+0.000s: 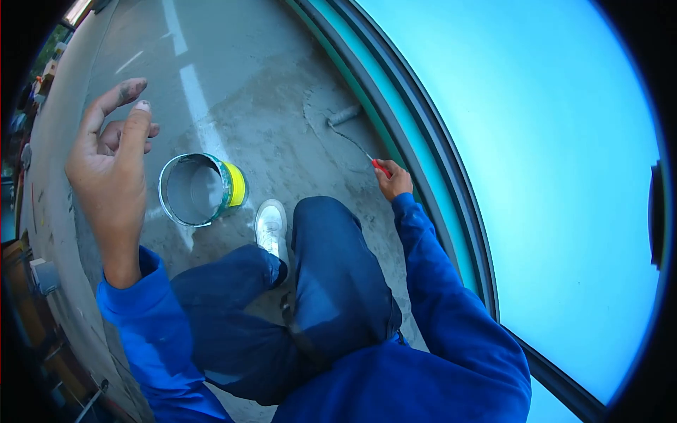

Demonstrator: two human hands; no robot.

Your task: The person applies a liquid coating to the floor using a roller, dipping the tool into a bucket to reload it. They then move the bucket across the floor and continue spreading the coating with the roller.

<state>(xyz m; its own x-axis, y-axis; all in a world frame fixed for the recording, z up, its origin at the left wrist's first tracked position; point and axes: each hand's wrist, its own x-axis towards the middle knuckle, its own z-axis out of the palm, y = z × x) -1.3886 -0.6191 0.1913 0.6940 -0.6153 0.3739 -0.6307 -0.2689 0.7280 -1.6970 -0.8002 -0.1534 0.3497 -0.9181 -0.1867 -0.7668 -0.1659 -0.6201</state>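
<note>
**Roller [344, 115] low at twelve, left hand [113, 146] riding free!**

And there's the roller, a slim grey cylinder on the grey floor [275, 141] at twelve o'clock, just beside the teal-and-black frame [416, 106]; whether they touch, I can't tell. The right hand [395, 182], at two, has its fingers wrapped snugly round the red handle [382, 168], and the thin, bent rod [352, 141] beyond it probably buys reach along that edge from this low posture. Between nine and ten, the left hand hangs in the air, fingers half curled, gripping nothing, smudged at the tips, perhaps out for balance. At nine sits the bucket [228, 186], round, open-mouthed, grey inside, yellow-banded, likely parked there for easy dipping. What a floor: streaky, damp-looking, against a smooth, glowing blue panel [557, 169] at three!
</note>
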